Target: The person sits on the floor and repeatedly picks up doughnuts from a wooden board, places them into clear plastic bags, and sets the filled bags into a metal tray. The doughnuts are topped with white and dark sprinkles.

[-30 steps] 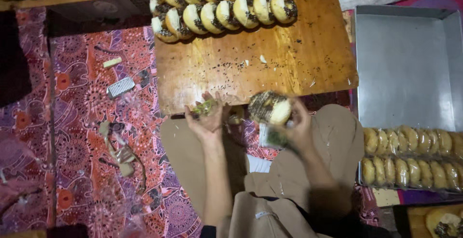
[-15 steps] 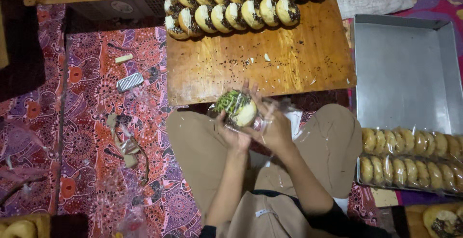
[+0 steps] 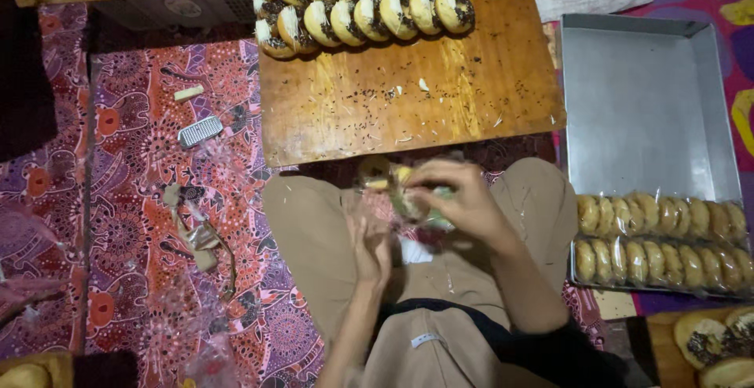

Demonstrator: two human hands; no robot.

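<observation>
My right hand (image 3: 459,199) is closed over a topped donut (image 3: 393,184) that sits partly inside a clear plastic bag (image 3: 377,207), held above my lap. Just below it my left hand (image 3: 369,247) grips the lower part of that bag. Both hands hover close to the near edge of a low wooden board (image 3: 408,97). Two rows of unwrapped donuts (image 3: 369,3) with dark and white topping stand on edge along the board's far side.
A metal tray (image 3: 644,105) lies on the right, with two rows of bagged donuts (image 3: 660,239) at its near end. Scraps of plastic, a small grater (image 3: 200,131) and bits of tape lie on the patterned cloth (image 3: 133,199) to the left. More donuts (image 3: 715,345) sit at lower right.
The donut in its bag has come down from the board's edge toward my lap. My right hand now covers it from above and my left hand has dropped beneath.
</observation>
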